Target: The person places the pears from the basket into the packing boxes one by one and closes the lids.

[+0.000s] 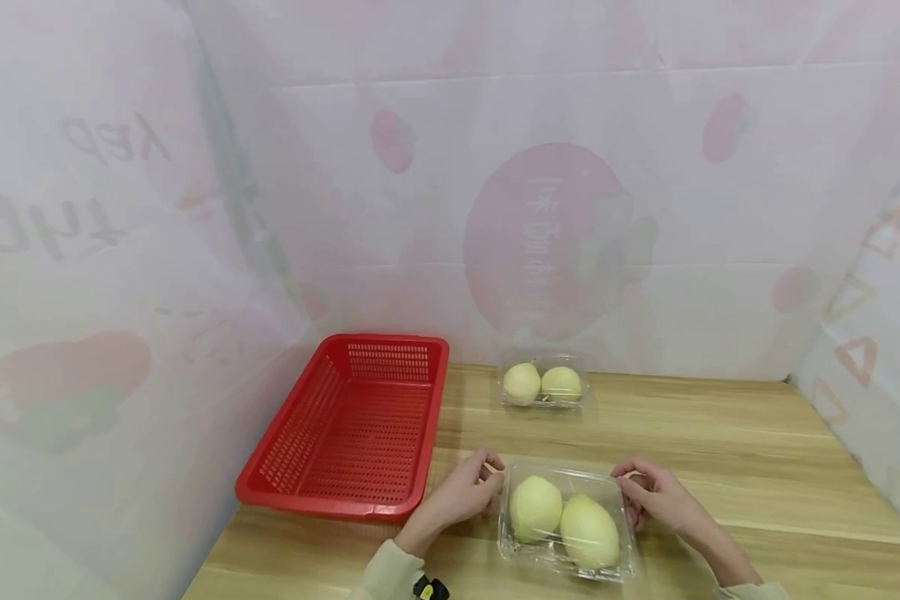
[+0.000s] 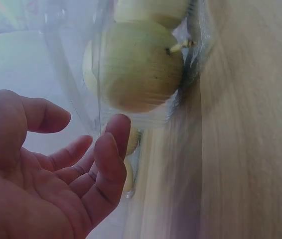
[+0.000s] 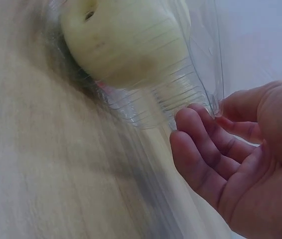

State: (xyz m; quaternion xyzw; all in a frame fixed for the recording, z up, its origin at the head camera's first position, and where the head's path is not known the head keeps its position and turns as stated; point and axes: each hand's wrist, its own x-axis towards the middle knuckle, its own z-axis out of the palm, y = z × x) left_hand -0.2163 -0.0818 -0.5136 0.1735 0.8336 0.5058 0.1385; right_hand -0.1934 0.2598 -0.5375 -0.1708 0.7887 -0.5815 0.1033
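Note:
A clear plastic clamshell box [image 1: 562, 475] with two pale yellow-green pears [image 1: 589, 532] inside is on the wooden table, between both hands. My left hand [image 1: 465, 490] is beside its left side, fingers loosely bent and thumb apart. In the left wrist view, the left hand [image 2: 56, 164] grips nothing, and its fingertips are close to the box wall. At the opposite side, my right hand [image 1: 662, 500] pinches the box's rim near the far right corner. The right wrist view has the right hand's [image 3: 230, 154] thumb and forefinger meeting at the clear edge, below a pear [image 3: 126, 45].
To the left stands a red plastic basket [image 1: 424, 450] with slotted walls and nothing in it. Farther back, near the curtain, is a second clear box [image 1: 546, 360] holding two pears [image 1: 522, 383]. Printed fabric [image 1: 435, 208] encloses the table [image 1: 720, 433] at the back and sides.

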